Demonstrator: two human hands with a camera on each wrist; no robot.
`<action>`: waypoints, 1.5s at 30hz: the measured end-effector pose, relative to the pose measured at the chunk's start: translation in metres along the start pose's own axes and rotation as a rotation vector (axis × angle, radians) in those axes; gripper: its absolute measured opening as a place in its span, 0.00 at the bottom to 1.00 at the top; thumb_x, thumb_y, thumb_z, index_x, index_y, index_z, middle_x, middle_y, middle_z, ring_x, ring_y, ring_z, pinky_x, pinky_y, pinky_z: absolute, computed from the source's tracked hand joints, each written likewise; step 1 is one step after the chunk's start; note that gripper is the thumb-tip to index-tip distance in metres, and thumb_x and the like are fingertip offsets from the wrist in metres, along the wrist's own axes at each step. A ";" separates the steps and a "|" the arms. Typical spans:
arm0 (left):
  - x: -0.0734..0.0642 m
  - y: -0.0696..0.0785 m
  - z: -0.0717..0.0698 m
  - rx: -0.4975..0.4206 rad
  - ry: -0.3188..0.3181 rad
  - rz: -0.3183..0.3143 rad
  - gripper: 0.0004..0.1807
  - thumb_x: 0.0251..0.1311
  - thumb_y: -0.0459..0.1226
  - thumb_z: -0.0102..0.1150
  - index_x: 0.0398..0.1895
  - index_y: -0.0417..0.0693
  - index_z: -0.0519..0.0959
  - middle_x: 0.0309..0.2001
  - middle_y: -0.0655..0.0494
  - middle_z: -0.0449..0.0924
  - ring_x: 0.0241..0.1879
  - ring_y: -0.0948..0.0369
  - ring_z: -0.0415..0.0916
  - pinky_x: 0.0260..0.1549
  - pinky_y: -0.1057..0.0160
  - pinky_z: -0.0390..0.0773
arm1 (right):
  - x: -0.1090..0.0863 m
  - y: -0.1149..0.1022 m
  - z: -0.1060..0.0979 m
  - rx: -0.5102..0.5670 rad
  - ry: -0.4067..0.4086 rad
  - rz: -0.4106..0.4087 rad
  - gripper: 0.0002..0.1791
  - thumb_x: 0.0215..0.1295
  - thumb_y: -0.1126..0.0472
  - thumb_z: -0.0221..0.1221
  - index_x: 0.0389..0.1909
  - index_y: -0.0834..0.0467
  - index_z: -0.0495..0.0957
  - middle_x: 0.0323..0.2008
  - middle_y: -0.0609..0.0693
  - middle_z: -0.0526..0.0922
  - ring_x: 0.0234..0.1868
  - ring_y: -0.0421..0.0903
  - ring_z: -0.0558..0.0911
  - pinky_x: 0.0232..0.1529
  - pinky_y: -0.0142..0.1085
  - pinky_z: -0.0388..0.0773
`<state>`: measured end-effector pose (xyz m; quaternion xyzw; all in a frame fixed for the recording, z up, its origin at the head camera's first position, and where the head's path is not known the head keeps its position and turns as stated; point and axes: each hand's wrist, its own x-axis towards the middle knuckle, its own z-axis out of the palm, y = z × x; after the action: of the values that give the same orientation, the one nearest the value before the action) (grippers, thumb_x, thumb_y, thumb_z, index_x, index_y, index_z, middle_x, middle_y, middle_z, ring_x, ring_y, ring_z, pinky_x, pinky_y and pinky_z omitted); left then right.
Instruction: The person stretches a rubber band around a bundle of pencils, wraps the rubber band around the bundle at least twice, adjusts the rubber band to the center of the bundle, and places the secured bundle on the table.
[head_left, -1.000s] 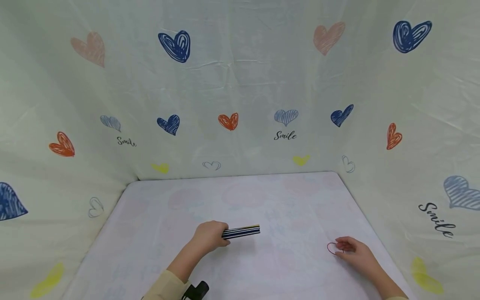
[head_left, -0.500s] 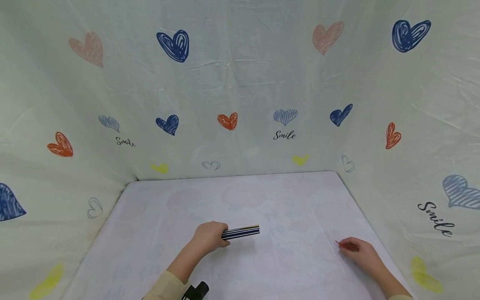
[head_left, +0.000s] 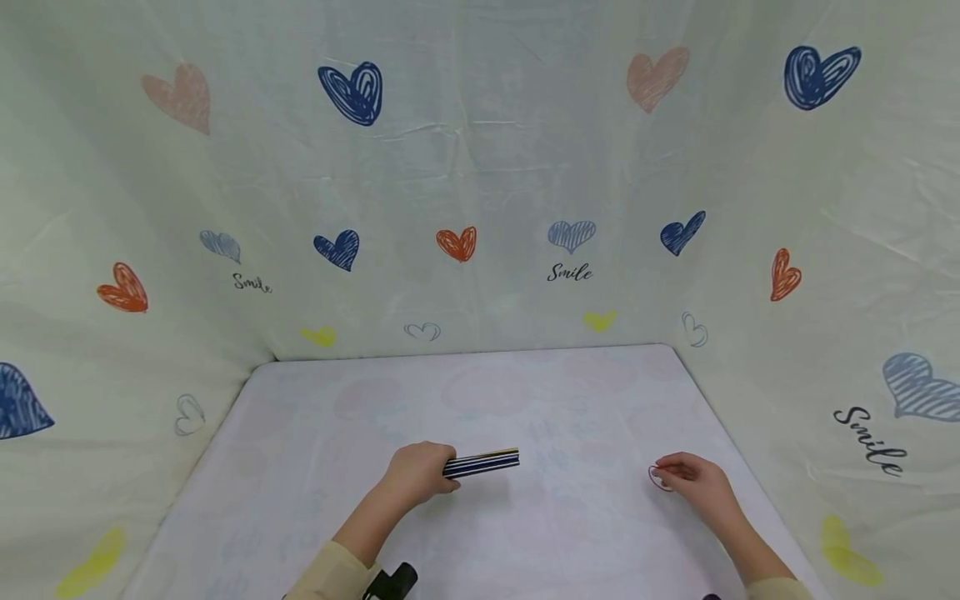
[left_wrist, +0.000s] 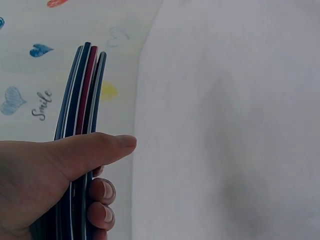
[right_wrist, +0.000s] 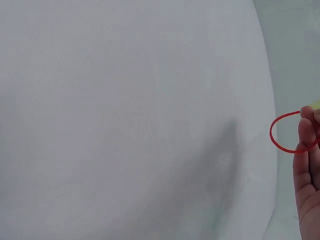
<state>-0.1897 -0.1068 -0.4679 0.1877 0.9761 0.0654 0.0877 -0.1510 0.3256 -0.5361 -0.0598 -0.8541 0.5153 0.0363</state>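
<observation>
My left hand (head_left: 422,472) grips a bundle of pencils (head_left: 483,462) near the middle of the table. In the left wrist view, the bundle (left_wrist: 82,90) is mostly dark blue with pale edges and has one red pencil (left_wrist: 87,90) in it; the thumb lies across the front and the fingertips curl round the right side. At the right of the table my right hand (head_left: 697,483) pinches a thin red rubber band (head_left: 660,488). Seen from the right wrist, the rubber band (right_wrist: 272,135) forms a loop left of the fingers, partly hidden by them.
A pale table (head_left: 450,392) with rounded corners lies under both hands. Whitish cloth walls (head_left: 480,167) printed with hearts and "Smile" stand behind it and at both sides. A dark device (head_left: 392,581) sits at the left wrist.
My right hand has moved up and left with the red rubber band, whose loop was mostly bunched in the fingers half a second ago and now shows again. The left hand stays put.
</observation>
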 end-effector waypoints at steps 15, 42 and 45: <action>-0.002 -0.001 -0.002 -0.015 0.019 -0.001 0.14 0.49 0.45 0.74 0.23 0.54 0.76 0.18 0.66 0.69 0.20 0.64 0.64 0.22 0.63 0.67 | -0.004 -0.067 0.045 0.124 -0.060 0.029 0.07 0.62 0.67 0.64 0.40 0.65 0.81 0.37 0.54 0.86 0.41 0.46 0.84 0.36 0.33 0.77; -0.009 0.005 -0.023 -0.056 0.092 0.049 0.14 0.51 0.46 0.73 0.24 0.55 0.75 0.18 0.68 0.68 0.18 0.66 0.64 0.20 0.65 0.67 | 0.002 -0.144 0.080 0.389 -0.496 -0.260 0.10 0.71 0.73 0.51 0.50 0.61 0.71 0.67 0.54 0.68 0.53 0.52 0.81 0.39 0.47 0.82; -0.010 0.006 -0.027 -0.059 0.101 0.049 0.14 0.51 0.45 0.73 0.24 0.55 0.75 0.18 0.68 0.68 0.18 0.66 0.64 0.19 0.65 0.67 | 0.005 -0.145 0.083 0.390 -0.498 -0.266 0.12 0.68 0.75 0.52 0.49 0.63 0.68 0.68 0.57 0.67 0.52 0.55 0.81 0.38 0.47 0.82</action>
<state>-0.1839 -0.1080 -0.4391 0.2054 0.9720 0.1056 0.0423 -0.1760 0.1870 -0.4468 0.1878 -0.7225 0.6585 -0.0956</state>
